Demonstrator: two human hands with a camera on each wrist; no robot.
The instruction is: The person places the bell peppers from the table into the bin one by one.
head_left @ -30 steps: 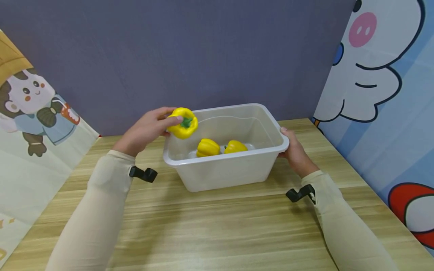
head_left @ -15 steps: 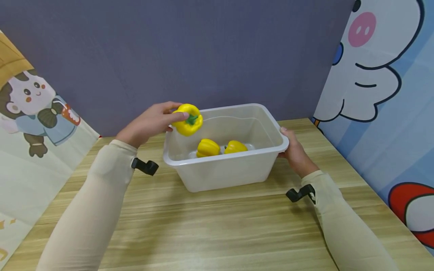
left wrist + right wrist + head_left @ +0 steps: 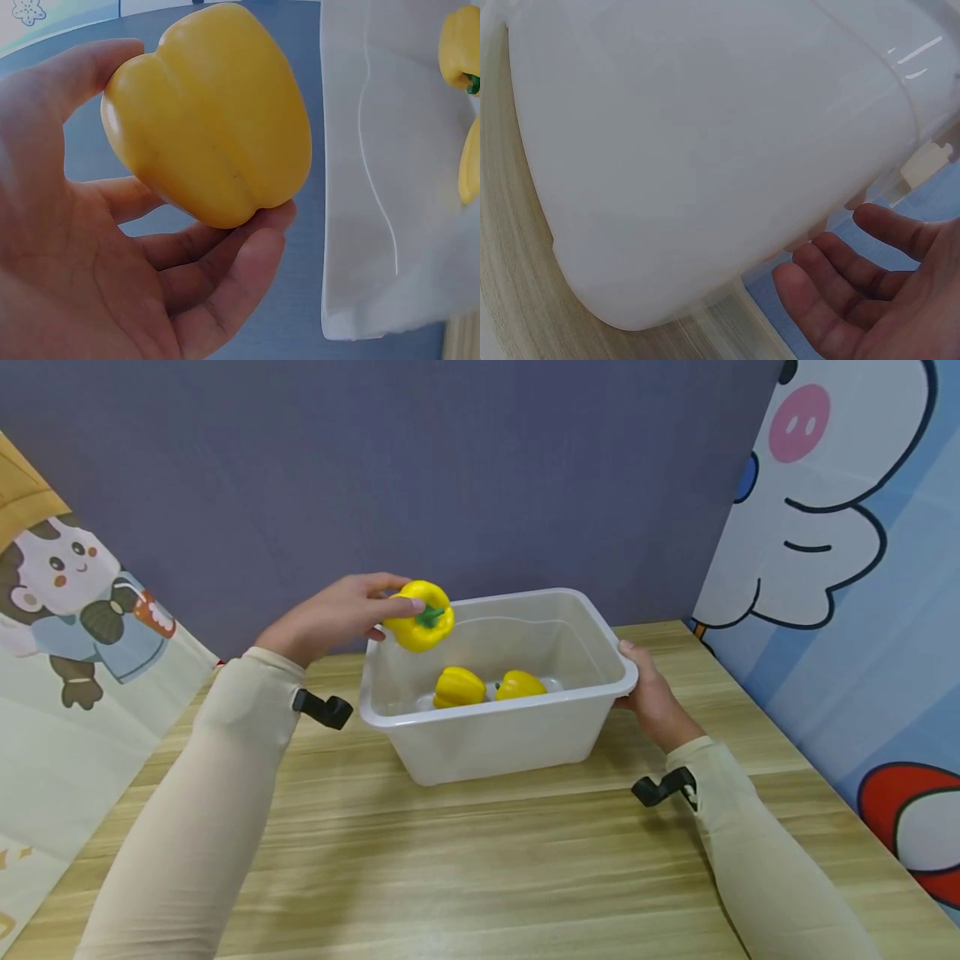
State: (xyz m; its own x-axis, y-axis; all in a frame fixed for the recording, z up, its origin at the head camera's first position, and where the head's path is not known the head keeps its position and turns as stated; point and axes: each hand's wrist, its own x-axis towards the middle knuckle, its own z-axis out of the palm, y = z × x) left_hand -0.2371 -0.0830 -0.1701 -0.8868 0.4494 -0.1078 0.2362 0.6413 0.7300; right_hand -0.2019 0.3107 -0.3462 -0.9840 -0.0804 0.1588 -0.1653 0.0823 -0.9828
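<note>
My left hand (image 3: 333, 612) holds a yellow bell pepper (image 3: 422, 628) between thumb and fingers, above the left end of a white plastic bin (image 3: 495, 739). Its green stem faces the head camera. Seen from the left wrist, the same bell pepper (image 3: 214, 120) shows its smooth lobed side, with the fingers beneath it. Two more yellow peppers lie on the bin's floor, a left one (image 3: 459, 687) and a right one (image 3: 521, 685). At the bin's right end, my right hand (image 3: 654, 697) grips the rim, thumb on top; in the right wrist view its fingers (image 3: 817, 307) meet the outer wall.
The bin stands on a wood-grain table (image 3: 480, 868), close to a dark grey-blue back panel (image 3: 420, 468). Cartoon-printed panels flank the table, one on the left (image 3: 82, 693) and one on the right (image 3: 900, 635).
My left hand has moved up and to the right with the bell pepper, over the bin's left end. The right hand, the bin and the peppers inside stay put.
</note>
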